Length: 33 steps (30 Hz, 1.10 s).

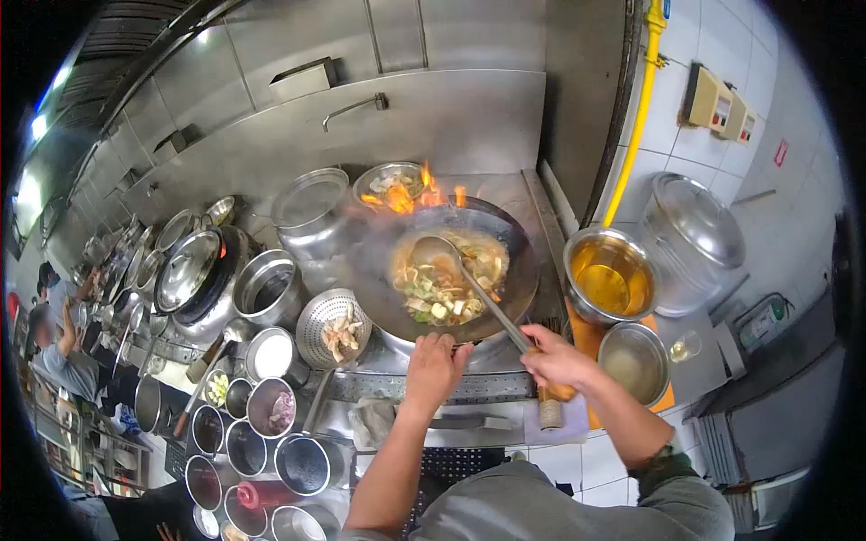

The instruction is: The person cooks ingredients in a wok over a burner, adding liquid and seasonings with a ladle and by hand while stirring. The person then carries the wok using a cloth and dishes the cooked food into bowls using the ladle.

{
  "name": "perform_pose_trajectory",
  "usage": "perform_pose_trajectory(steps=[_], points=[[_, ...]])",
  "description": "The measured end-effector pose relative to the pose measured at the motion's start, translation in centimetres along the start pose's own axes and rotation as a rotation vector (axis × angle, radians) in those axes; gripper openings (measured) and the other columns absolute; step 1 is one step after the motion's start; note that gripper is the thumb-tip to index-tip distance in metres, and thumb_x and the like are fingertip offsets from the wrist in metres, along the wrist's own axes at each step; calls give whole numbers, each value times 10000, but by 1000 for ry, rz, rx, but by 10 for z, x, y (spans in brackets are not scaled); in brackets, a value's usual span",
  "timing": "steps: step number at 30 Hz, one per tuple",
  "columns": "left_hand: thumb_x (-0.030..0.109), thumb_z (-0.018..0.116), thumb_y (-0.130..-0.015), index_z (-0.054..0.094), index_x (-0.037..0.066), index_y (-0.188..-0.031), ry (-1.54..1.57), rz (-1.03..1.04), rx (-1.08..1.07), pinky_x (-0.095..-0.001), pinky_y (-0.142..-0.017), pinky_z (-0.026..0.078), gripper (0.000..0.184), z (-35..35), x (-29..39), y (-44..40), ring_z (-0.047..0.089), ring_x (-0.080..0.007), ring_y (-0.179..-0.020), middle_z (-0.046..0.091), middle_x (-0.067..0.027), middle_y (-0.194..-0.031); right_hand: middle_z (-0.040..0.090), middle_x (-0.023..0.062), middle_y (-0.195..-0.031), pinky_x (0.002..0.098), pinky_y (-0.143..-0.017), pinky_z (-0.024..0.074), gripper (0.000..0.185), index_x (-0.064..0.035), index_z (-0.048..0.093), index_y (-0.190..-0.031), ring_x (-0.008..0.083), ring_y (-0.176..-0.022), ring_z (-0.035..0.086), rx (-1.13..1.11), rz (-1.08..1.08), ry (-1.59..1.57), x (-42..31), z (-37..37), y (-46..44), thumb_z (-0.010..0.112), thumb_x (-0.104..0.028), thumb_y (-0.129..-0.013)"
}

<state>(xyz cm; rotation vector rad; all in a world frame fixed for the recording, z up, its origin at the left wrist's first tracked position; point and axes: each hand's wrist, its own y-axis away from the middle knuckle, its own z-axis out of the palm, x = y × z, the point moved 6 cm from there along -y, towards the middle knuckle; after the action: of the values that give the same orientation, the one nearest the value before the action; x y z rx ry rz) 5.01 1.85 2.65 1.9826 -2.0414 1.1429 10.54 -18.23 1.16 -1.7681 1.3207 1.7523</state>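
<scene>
Wok [520, 257]: dead ahead, perforated strainer [309, 335] just left. Stiff, likely heavy and hot; flames [406, 197] at the far edge, so near rim is the sane hold. My left hand [433, 368] is there; can't tell if clenched. 1 ladle [495, 310]: bowl inside wok, rigid, lighter. Right hand [552, 361] grasps its handle near the end, good spot. Stir-fry [444, 309]: in wok, soft, wet, slippery; scoop only.

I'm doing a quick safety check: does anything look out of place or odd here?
Flames leap behind the wok, right beside a bowl; possibly normal high-heat cooking, but striking. A red bottle lies on its side over upright metal pots, seemingly misplaced.
</scene>
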Motion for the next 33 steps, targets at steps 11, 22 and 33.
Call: perform_pose_trajectory(steps=[11, 22, 33], points=[[227, 681, -842, 560, 13, -752, -19, 4, -3, -443, -709, 420, 262, -1, 0, -3, 512, -351, -763, 548, -156, -767, 539, 53, -744, 273, -484, 424, 525, -22, 360, -1355, 127, -539, 508, -3, 61, -54, 7, -5, 14, 557, -88, -872], [226, 684, -835, 557, 20, -755, -23, 26, 36, -443, -691, 418, 255, -2, -1, 0, 511, -351, -753, 546, -150, -768, 526, 39, -714, 276, -469, 413, 499, -42, 380, -1335, 105, -518, 495, -30, 29, -16, 1, -6, -1, 563, -70, -871], [199, 679, -846, 567, 17, -792, -22, 51, 53, -432, -678, 414, 220, -4, -3, 0, 505, -339, -738, 540, -142, -763, 547, 55, -760, 278, -510, 454, 523, -37, 388, -1353, 128, -569, 532, -60, 65, -28, 2, -11, 0, 565, -74, -863]])
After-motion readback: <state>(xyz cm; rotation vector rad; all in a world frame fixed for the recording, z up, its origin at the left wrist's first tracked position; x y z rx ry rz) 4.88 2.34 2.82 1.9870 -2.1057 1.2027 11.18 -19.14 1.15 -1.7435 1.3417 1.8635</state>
